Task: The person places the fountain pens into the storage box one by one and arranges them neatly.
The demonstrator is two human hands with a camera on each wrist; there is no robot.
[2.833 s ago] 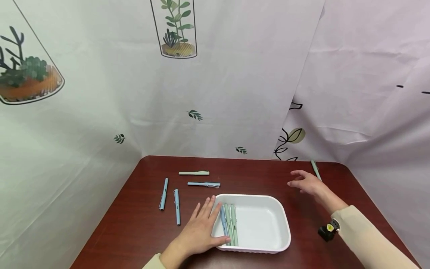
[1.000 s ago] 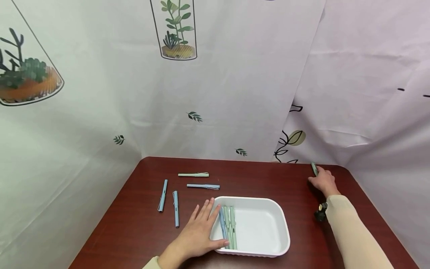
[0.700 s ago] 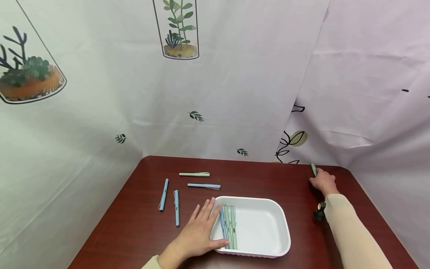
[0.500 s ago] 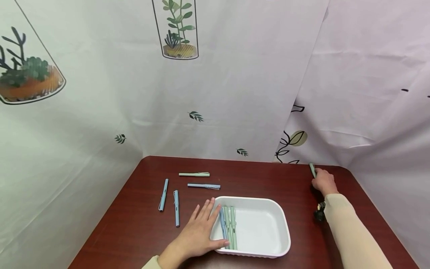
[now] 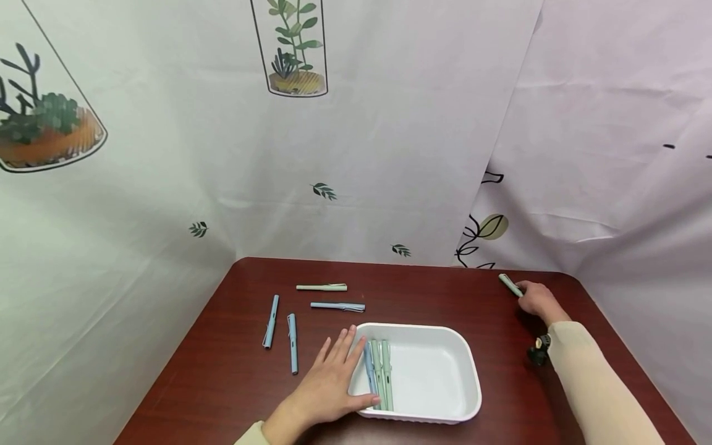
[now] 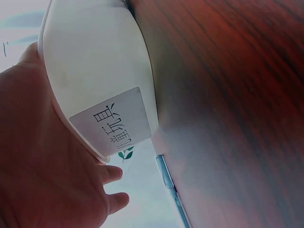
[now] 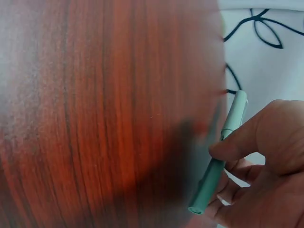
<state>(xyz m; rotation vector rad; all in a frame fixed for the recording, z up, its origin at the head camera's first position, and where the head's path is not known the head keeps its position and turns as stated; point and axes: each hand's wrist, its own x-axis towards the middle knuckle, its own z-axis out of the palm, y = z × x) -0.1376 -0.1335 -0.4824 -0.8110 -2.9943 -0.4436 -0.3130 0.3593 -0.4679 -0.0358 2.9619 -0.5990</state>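
White tray [image 5: 431, 371] containing perhaps three pens [image 5: 379, 372], left hand [image 5: 327, 383] spread against it, right grip [image 5: 539, 300] pinching green pen [image 5: 510, 285]

The person's 2 hands are bare: the left hand [image 5: 330, 383] and the right hand [image 5: 538, 300] each meet a long, pale cream sleeve. The right sleeve [image 5: 592, 383] is plain and smooth, fairly roomy along the forearm, and ends in a simple cuff [image 5: 560, 332] near the wrist. Of the left sleeve [image 5: 253, 435], only 1 short piece shows, slightly yellower in tone. Beside the right cuff sits 1 small, chunky black device [image 5: 538, 352] with 1 pale yellowish spot; its finer details are too small to tell.
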